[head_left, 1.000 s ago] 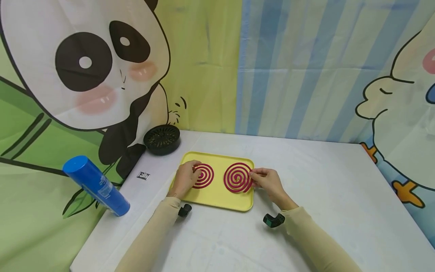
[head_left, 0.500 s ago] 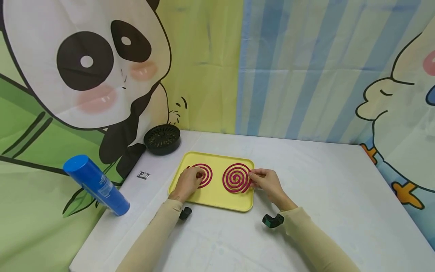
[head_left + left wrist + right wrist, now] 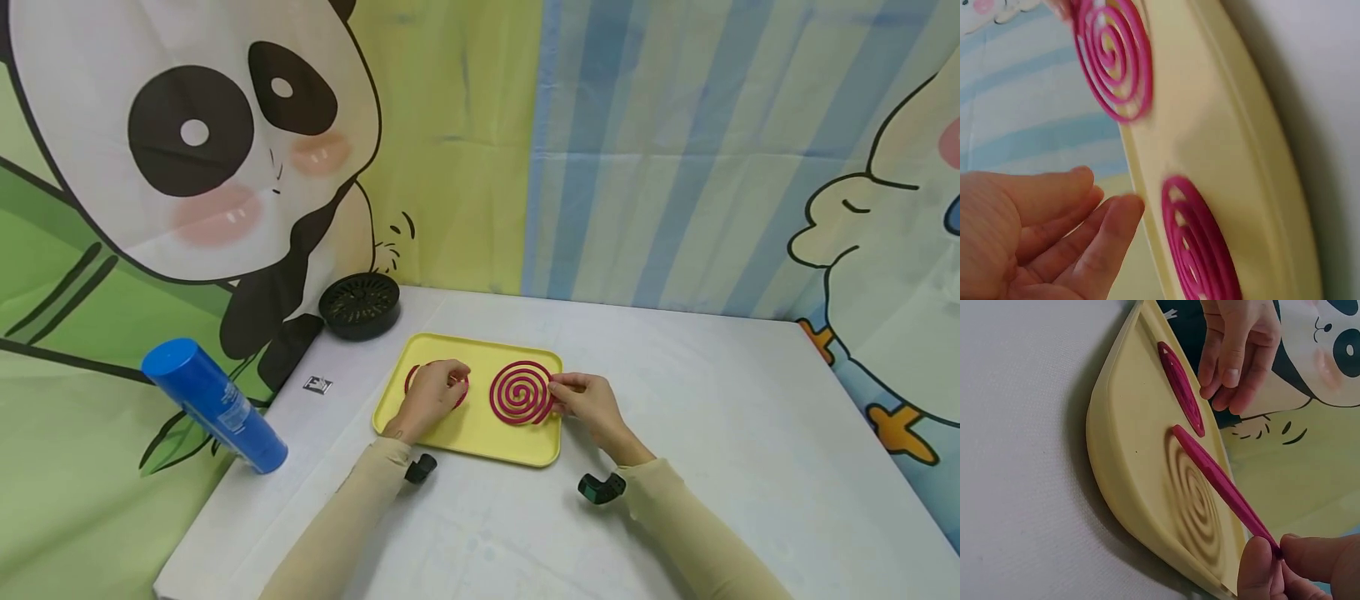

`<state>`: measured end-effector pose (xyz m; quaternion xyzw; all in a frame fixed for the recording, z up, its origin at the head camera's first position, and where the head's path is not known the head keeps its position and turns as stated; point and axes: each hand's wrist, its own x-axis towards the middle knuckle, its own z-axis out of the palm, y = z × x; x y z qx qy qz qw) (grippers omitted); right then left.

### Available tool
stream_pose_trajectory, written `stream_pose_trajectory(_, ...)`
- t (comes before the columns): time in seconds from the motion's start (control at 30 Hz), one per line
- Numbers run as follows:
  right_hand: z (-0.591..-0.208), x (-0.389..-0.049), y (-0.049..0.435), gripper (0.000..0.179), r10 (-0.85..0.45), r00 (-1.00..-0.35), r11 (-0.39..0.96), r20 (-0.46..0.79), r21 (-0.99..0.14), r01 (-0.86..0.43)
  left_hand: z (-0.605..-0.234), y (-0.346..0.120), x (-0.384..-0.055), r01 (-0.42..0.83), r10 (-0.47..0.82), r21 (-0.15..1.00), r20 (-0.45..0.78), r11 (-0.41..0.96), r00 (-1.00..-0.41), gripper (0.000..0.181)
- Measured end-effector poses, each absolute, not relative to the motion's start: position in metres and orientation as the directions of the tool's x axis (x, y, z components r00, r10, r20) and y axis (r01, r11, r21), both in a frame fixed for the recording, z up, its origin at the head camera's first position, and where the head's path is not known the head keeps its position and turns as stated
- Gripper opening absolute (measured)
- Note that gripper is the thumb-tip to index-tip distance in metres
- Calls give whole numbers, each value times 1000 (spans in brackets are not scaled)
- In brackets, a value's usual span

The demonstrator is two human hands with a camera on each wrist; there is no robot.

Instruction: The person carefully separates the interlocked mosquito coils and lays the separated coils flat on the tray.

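Note:
My right hand (image 3: 592, 410) pinches the outer edge of a magenta mosquito coil (image 3: 520, 394) between thumb and fingers. In the right wrist view that coil (image 3: 1222, 485) is tilted and lifted off the yellow tray (image 3: 480, 443), casting a spiral shadow on it. A second mosquito coil (image 3: 1215, 247) lies on the tray's left part. Over it hovers my left hand (image 3: 431, 395), hiding most of that coil in the head view. The left wrist view shows the left fingers (image 3: 1100, 247) loosely bent, with nothing between them and apart from both coils.
A blue spray can (image 3: 217, 408) stands at the table's left edge. Behind the tray, at the back left, is a black round slotted holder (image 3: 360, 307). A small metal piece (image 3: 318, 384) lies left of the tray. White tabletop (image 3: 712, 400) extends to the right.
My left hand has moved right, from the left coil's left side to over it, and its fingers no longer touch the coil's middle. The right hand keeps its pinch, almost still.

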<state>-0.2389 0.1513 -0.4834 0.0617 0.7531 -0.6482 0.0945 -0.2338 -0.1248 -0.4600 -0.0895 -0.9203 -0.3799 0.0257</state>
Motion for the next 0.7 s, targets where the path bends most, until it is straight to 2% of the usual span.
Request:
stream_pose_trajectory(0.4, -485, -238, 151, 29, -25, -982, 180, -187, -967, 179, -460, -96, -232, 107, 194, 717, -39, 688, -980, 30)
stream_pose_trajectory(0.7, -484, -237, 143, 28, -12, -984, 202, -179, -964, 173, -464, -97, -234, 99, 202, 733, -53, 673, -978, 30)
